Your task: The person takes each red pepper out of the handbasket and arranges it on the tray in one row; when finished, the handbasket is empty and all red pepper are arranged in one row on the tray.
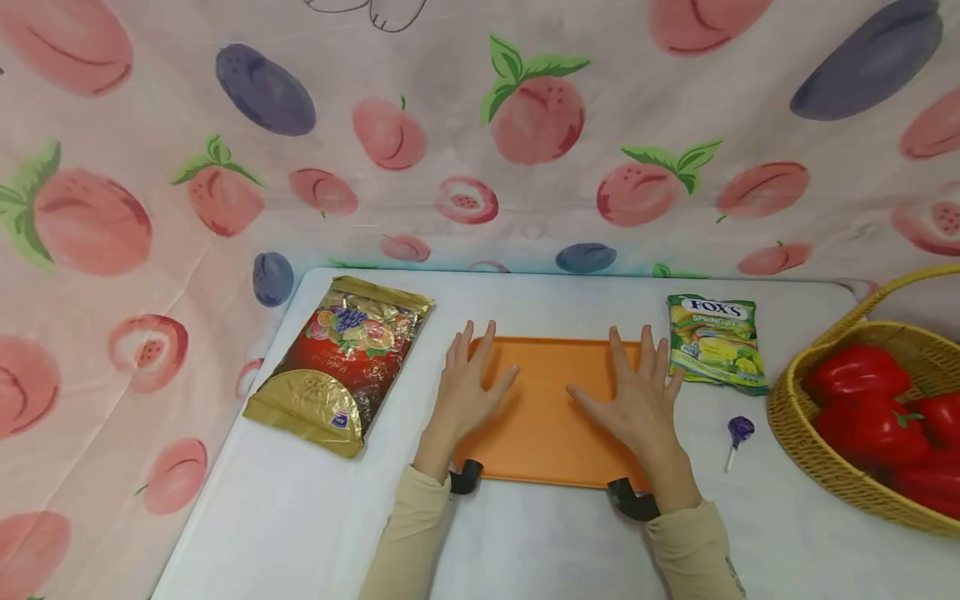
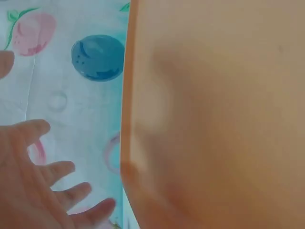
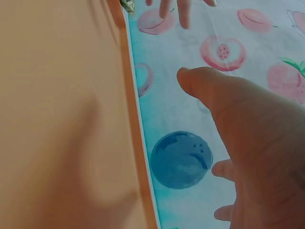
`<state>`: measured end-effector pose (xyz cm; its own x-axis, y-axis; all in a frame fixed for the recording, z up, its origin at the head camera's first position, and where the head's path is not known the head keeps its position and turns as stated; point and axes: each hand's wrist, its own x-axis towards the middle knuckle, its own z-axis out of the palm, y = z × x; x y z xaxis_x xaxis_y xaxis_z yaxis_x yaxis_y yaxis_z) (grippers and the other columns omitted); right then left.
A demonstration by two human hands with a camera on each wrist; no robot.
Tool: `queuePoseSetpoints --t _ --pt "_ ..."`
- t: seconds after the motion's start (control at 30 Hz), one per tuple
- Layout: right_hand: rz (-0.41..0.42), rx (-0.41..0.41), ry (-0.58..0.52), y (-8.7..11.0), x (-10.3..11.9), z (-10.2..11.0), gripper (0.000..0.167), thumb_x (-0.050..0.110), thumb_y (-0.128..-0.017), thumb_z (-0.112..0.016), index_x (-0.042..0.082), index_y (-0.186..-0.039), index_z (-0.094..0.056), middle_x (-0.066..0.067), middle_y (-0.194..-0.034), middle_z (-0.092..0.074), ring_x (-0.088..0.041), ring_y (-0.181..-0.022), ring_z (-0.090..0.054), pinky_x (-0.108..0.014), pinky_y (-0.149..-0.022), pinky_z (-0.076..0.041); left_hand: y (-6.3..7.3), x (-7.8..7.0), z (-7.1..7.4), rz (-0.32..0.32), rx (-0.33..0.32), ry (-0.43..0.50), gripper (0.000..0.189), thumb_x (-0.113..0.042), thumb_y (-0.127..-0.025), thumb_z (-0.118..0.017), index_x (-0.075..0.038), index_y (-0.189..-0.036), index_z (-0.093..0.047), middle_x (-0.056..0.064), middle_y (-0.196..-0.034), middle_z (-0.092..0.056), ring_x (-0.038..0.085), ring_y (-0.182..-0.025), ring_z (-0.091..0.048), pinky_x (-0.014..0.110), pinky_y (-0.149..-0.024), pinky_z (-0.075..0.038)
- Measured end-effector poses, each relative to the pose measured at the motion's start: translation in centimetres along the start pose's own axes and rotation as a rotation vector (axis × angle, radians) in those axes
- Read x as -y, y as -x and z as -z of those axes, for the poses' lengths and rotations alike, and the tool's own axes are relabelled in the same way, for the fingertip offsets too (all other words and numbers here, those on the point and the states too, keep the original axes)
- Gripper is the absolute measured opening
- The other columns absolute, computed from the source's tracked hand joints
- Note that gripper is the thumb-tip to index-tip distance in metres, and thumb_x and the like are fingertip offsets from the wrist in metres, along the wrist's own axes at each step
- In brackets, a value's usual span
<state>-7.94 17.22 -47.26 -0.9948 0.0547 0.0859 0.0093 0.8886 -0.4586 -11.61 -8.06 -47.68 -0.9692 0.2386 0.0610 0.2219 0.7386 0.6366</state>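
An orange rectangular tray (image 1: 551, 408) lies on the white table, with nothing on it. My left hand (image 1: 467, 396) hovers over its left side, fingers spread and holding nothing. Over the right side is my right hand (image 1: 637, 408), fingers also spread and bare of any object. In the left wrist view, the left hand (image 2: 28, 186) shows its fingers apart beside the tray (image 2: 228, 95). The right wrist view shows the right hand's (image 3: 267, 124) thumb extended, with the tray (image 3: 57, 71) to its left.
A red and gold candy bag (image 1: 345, 358) lies left of the tray. To the right are a green Fox's candy bag (image 1: 716, 342) and a purple lollipop (image 1: 740, 430). A wicker basket (image 1: 795, 417) with several red bell peppers (image 1: 870, 429) stands at the far right. Fruit-printed cloth (image 1: 450, 100) hangs behind.
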Motion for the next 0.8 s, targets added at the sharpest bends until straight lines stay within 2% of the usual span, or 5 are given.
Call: queuePoseSetpoints --t 0.2,0.37,0.47,0.63,0.8 --pt "0.036 -0.024 -0.07 -0.6 0.2 -0.1 0.1 0.061 -0.082 -0.066 0.016 -0.158 -0.022 -0.025 -0.161 0.0 -0.05 -0.145 0.003 -0.076 -0.106 -0.004 0.2 1.6 0.8 0.094 -0.035 0.184 0.072 -0.051 -0.097 -0.052 -0.025 -0.157 -0.026 0.015 -0.158 -0.024 0.036 -0.139 -0.028 0.062 -0.101 -0.037" --pt "0.072 -0.053 -0.11 -1.4 0.6 0.3 0.095 0.054 -0.083 -0.07 0.012 -0.157 -0.026 -0.025 -0.161 -0.004 -0.05 -0.145 -0.004 -0.071 -0.109 -0.007 0.6 2.9 1.5 0.213 -0.062 0.219 0.067 -0.039 -0.096 -0.056 -0.018 -0.155 -0.032 0.021 -0.147 -0.039 0.04 -0.129 -0.04 0.059 -0.102 -0.037" --pt "0.064 -0.085 -0.126 -1.7 0.5 1.1 0.092 0.047 -0.084 -0.072 0.008 -0.155 -0.028 -0.025 -0.16 -0.008 -0.051 -0.144 -0.01 -0.07 -0.11 -0.011 0.8 3.5 1.6 0.258 -0.062 0.206 0.068 -0.035 -0.095 -0.057 -0.015 -0.155 -0.034 0.024 -0.138 -0.046 0.038 -0.118 -0.049 0.055 -0.096 -0.042" --pt "-0.001 -0.156 -0.157 -1.9 -0.5 3.0 0.087 0.037 -0.086 -0.073 0.009 -0.155 -0.028 -0.025 -0.159 -0.013 -0.051 -0.142 -0.018 -0.073 -0.106 -0.02 0.8 4.4 1.6 0.288 -0.058 0.201 0.069 -0.027 -0.089 -0.06 -0.014 -0.153 -0.037 0.021 -0.123 -0.052 0.03 -0.097 -0.053 0.044 -0.079 -0.045" --pt "-0.12 -0.257 -0.182 -1.6 -2.0 5.5 0.08 0.033 -0.088 -0.07 0.01 -0.154 -0.032 -0.023 -0.158 -0.018 -0.047 -0.141 -0.024 -0.071 -0.103 -0.027 0.9 5.5 1.6 0.276 -0.025 0.21 0.071 -0.018 -0.087 -0.061 -0.014 -0.154 -0.036 0.02 -0.119 -0.052 0.028 -0.098 -0.055 0.04 -0.077 -0.045"
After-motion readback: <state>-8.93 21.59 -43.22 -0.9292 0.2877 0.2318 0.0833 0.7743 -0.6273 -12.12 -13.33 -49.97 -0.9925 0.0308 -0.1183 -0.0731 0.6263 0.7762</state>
